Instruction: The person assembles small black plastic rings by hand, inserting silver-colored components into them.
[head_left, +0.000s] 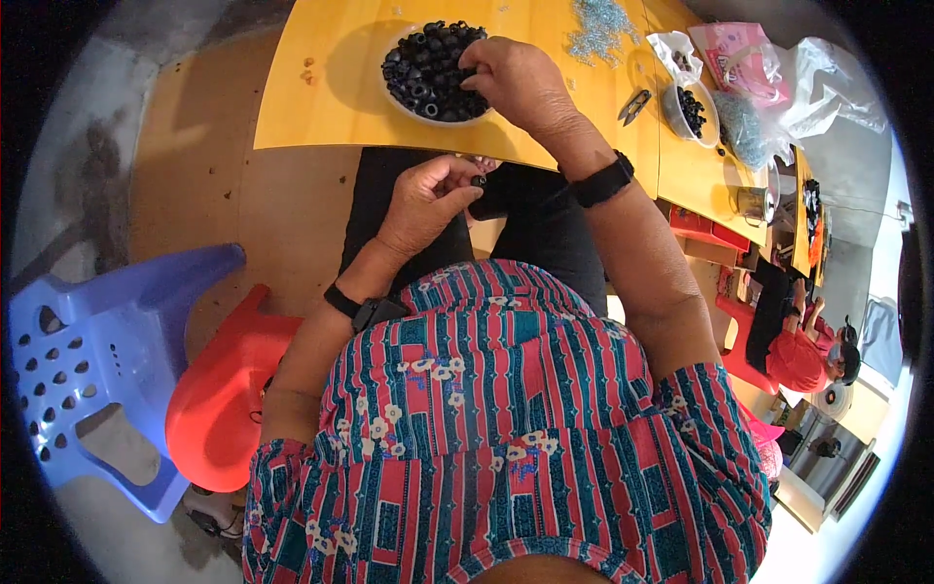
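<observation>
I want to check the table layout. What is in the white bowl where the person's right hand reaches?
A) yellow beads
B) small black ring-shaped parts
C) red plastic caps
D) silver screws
B: the right hand rests at the white bowl, which is heaped with small black ring-shaped parts; the left hand holds one small black piece.

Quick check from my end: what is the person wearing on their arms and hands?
Both hands are bare, no gloves. The left hand has a black band with a small black device at the wrist. The right hand has a wider black band. Short sleeves, patterned in red and teal stripes with small white flowers, end near the elbows.
</observation>
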The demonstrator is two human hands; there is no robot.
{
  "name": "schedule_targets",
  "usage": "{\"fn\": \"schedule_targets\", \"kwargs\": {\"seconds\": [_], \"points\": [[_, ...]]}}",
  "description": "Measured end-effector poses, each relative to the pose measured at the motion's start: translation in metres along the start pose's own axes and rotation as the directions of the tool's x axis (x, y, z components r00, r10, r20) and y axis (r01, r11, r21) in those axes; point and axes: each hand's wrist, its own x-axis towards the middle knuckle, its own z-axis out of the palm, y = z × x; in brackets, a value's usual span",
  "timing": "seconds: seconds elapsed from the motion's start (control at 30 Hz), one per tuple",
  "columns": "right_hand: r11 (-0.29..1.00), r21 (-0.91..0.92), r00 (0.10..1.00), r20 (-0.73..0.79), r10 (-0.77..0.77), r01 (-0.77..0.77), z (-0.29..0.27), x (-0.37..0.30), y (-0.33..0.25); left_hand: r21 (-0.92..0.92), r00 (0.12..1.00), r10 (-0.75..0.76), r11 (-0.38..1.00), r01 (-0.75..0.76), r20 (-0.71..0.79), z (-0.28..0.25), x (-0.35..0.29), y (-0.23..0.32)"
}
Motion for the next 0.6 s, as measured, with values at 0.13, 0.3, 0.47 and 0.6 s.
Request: {"fn": "schedule_targets", "kwargs": {"seconds": [0.13,0.3,0.47,0.6], "points": [[0.996,0.071,0.994,-0.098,-0.045,0.052,0.003,-0.004,0.004,0.021,1.0,0.021,1.0,-0.021,-0.015,0.001,0.0,0.002],[0.938,0.344,0.981,-0.188,0.036,0.032,-0.007,-0.023,0.0,-0.022,1.0,0.028,0.999,-0.028,0.004,0.002,-0.001,0.005],[0.418,0.899,0.965,0.019,0.261,-0.131,-0.013,-0.054,-0.01,-0.04,1.0,-0.002,0.999,0.003,0.018,0.0,-0.005,0.006],[0.23,0.962,0.952,0.075,0.296,-0.147,-0.017,-0.077,-0.015,0.006,1.0,-0.026,1.0,0.027,-0.012,-0.001,-0.005,-0.001]]}}
